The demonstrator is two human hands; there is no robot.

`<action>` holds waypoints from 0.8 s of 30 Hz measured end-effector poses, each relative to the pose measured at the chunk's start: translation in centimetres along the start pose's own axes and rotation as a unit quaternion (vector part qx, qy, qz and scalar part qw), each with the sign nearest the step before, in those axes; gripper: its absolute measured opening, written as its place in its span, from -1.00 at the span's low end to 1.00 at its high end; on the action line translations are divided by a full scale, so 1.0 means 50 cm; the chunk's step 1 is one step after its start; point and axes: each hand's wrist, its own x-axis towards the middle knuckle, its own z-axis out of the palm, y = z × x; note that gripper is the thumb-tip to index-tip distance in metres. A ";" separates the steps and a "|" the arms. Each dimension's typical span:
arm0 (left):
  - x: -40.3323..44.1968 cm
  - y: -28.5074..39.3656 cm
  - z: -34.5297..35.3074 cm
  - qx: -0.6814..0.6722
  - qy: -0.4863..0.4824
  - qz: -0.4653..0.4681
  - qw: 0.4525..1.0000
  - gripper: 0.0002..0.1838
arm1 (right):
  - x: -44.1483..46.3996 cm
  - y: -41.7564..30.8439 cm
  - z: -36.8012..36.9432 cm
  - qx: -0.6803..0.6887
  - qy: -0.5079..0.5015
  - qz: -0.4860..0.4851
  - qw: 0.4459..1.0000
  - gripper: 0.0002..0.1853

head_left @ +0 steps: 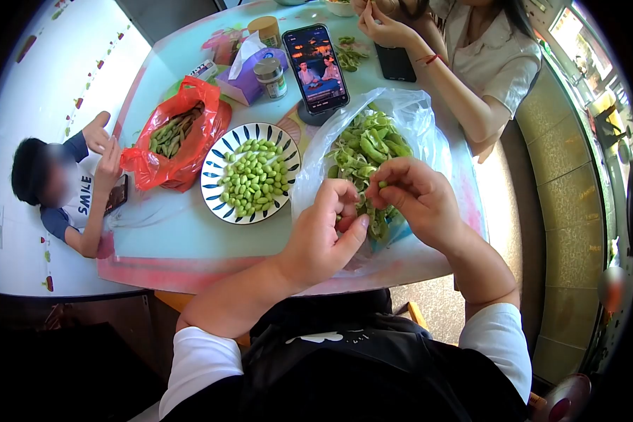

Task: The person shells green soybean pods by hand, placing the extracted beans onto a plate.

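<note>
Over a clear plastic bag [429, 130] filled with green edamame pods and shells [373, 141], both my hands are raised close together. My right hand [420, 200] pinches a small green bean [382, 184] between thumb and fingertips. Curled fingers and a bent thumb show on my left hand [327, 228]; whatever they may hold is hidden. To the left of the bag, a white plate with dark dashes round its rim [213, 202] bears many shelled green beans [253, 179].
A red plastic bag [214, 116] of pods stands left of the plate. Beyond are a phone on a stand [316, 70], a jar [270, 79], a purple tissue box [243, 86], a pod pile [348, 54] and a dark phone [395, 63]. Two people sit at the table [169, 243].
</note>
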 end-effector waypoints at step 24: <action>0.002 0.021 0.001 0.006 -0.036 -0.034 0.999 -0.84 | -0.017 -0.009 -0.009 -0.035 -0.004 0.034 0.999 -0.84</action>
